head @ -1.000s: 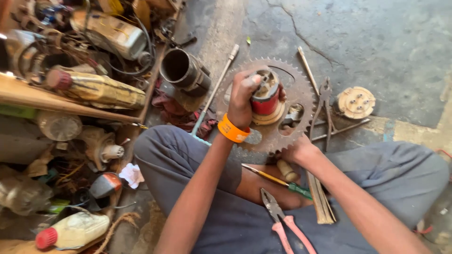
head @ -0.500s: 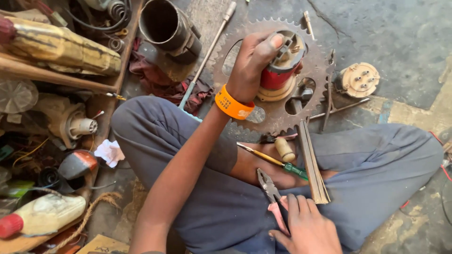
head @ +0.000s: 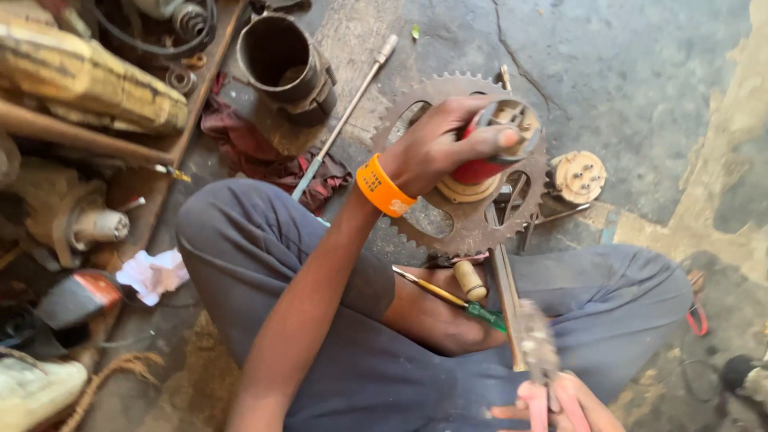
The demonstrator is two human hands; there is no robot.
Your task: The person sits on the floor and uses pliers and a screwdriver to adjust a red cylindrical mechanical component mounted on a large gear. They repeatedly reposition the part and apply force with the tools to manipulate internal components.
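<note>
My left hand [head: 445,146], with an orange wristband, grips a red cylindrical motor part [head: 485,160] that stands on a large rusty toothed gear wheel [head: 448,232] on the floor. My right hand [head: 552,408] is at the bottom edge, closed on the pink handles of a pair of pliers [head: 539,352] whose jaws point up over my lap. A screwdriver with a yellow shaft and green handle [head: 456,298] and a small wooden peg [head: 469,280] lie by my crossed legs.
A dark metal cylinder housing [head: 286,64] and a long metal rod [head: 346,116] lie on the concrete floor at upper left. A round brass-coloured disc [head: 578,176] sits right of the gear. Worn tools, rags and motor parts crowd a wooden tray [head: 160,160] on the left.
My right hand left the gear, reached down to the pliers on my lap and has lifted them. My left hand has stayed on the red part.
</note>
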